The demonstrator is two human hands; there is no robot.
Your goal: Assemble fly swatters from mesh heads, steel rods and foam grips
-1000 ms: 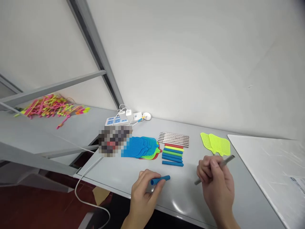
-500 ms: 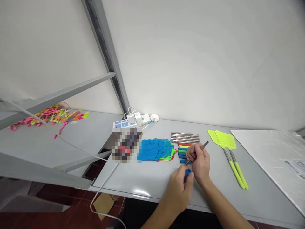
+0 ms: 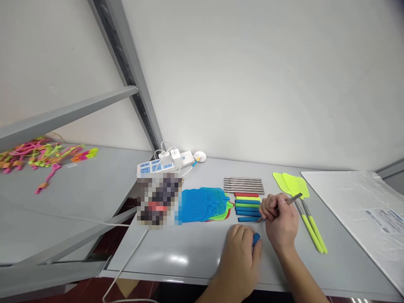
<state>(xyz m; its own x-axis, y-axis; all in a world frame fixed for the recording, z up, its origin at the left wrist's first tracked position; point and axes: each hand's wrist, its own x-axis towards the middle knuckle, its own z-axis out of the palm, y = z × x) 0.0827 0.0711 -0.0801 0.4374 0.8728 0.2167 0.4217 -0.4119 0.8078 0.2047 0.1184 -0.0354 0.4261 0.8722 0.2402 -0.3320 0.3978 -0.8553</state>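
Note:
My left hand [image 3: 238, 256] is closed around a blue handle sleeve [image 3: 256, 239], whose end shows between thumb and fingers. To its right, my right hand [image 3: 282, 221] grips a thin metal rod [image 3: 296, 198]; the rod slants up and to the right out of the fist. The rod's lower end comes out below the fingers, apart from the sleeve. Beside my right hand lie several coloured handle sleeves in a row, among them a red one [image 3: 246, 195] and a blue one [image 3: 248, 219]. Behind them sit several metal rods [image 3: 243, 185] side by side.
Blue mesh fly swatter heads [image 3: 198, 206] overlap at left. Two yellow-green fly swatters [image 3: 312, 233] lie at right, beside a plastic-wrapped white board [image 3: 356, 214]. A power strip [image 3: 158, 166], a pixelated object [image 3: 160, 202], a metal frame [image 3: 132, 80] and tangled colourful pieces [image 3: 47, 153] stand left.
My right hand has moved right with the metal rod, away from the left hand. The left hand has dropped slightly, still around the blue sleeve. The camera view has shifted a little to the right.

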